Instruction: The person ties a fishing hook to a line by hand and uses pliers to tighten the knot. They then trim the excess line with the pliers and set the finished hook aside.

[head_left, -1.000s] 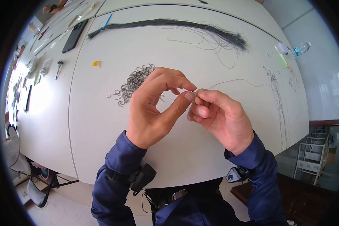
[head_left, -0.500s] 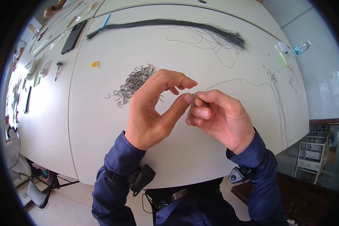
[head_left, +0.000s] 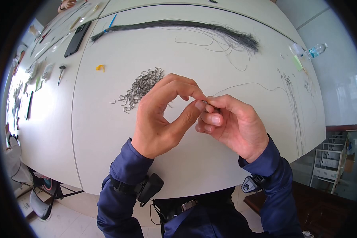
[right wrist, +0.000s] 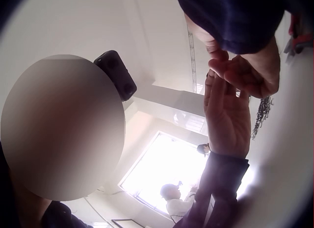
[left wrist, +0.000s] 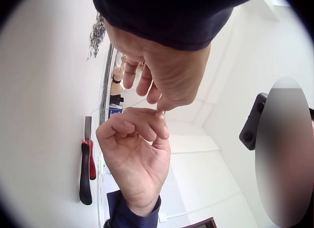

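The white, flat-topped table [head_left: 103,139] filled the middle of the head view, and the work on it looked partly done. Across its upper part lay a long bundle of black, hair-thin strands [head_left: 178,24], thick enough to suggest many pieces were left to use. The person's left hand [head_left: 154,123] and right hand [head_left: 238,123] met at the centre of the frame, each with thumb and forefinger pinched on one spot. Left of centre, a heap of bent, dark-grey metal hooks [head_left: 142,88] seemed to be stock without strands. At the right edge of the table, a much smaller cluster of grey hooks with thin strands trailing downward [head_left: 288,82] looked like finished pieces. A single thin, dark strand [head_left: 254,83] arced from behind the right hand towards that cluster. Between the fingertips was a tiny dark piece [head_left: 206,102], probably a hook being joined to that strand; the joining looked unfinished.

The left hand covered part of the heap. In the left wrist view, a red-and-black-handled tool [left wrist: 86,174] lay at lower left, its kind unclear. The fingertips hid most of the tiny piece, so any knot or winding could not be made out.
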The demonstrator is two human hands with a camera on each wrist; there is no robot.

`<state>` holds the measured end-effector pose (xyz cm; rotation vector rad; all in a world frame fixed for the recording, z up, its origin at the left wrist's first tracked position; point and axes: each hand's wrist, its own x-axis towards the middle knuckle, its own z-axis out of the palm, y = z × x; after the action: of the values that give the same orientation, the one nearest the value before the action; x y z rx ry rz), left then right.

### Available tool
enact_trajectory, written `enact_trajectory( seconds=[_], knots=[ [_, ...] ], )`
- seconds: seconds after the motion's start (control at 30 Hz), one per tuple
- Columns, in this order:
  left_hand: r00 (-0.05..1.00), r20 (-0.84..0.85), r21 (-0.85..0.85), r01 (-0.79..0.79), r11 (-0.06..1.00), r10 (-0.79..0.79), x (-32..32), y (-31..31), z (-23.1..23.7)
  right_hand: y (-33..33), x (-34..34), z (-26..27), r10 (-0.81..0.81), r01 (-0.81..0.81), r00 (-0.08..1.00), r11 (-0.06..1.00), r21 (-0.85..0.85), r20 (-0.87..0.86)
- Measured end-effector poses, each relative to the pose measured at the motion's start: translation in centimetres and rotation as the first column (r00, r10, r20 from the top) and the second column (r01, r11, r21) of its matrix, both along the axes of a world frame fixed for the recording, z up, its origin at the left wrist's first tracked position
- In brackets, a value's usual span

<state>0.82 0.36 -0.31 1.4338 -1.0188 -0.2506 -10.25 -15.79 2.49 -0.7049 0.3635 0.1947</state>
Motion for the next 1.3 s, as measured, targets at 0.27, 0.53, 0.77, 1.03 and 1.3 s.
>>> enact_trajectory(
  seconds=[0.27, 0.53, 0.77, 1.03, 1.3],
  knots=[
    [0.999, -0.007, -0.061, -0.048, 0.997, 0.047, -0.1, -0.3, -0.4, 0.1, 0.0, 0.0, 0.013, -0.014, 1.0, 0.999, -0.039, -0.006],
    [1.0, -0.016, -0.014, 0.016, 1.0, -0.017, 0.0, 0.1, -0.1, 0.0, 0.0, -0.3, 0.003, -0.002, 1.0, 0.999, -0.034, 0.008],
    [0.999, -0.041, 0.0, 0.021, 1.0, -0.021, 0.0, 0.0, -0.1, 0.2, 0.0, -0.2, -0.015, 0.024, 0.998, 0.985, -0.169, 0.053],
    [0.96, -0.266, -0.078, -0.115, 0.99, 0.091, -0.2, -0.2, -0.4, 0.9, -0.1, 0.2, -0.088, 0.201, 0.974, 0.765, -0.611, 0.21],
    [0.823, -0.563, -0.07, 0.043, 0.997, -0.075, -1.5, -0.5, 0.8, 1.9, -0.2, -0.2, -0.091, 0.383, 0.921, 0.401, -0.833, 0.38]
  ],
)
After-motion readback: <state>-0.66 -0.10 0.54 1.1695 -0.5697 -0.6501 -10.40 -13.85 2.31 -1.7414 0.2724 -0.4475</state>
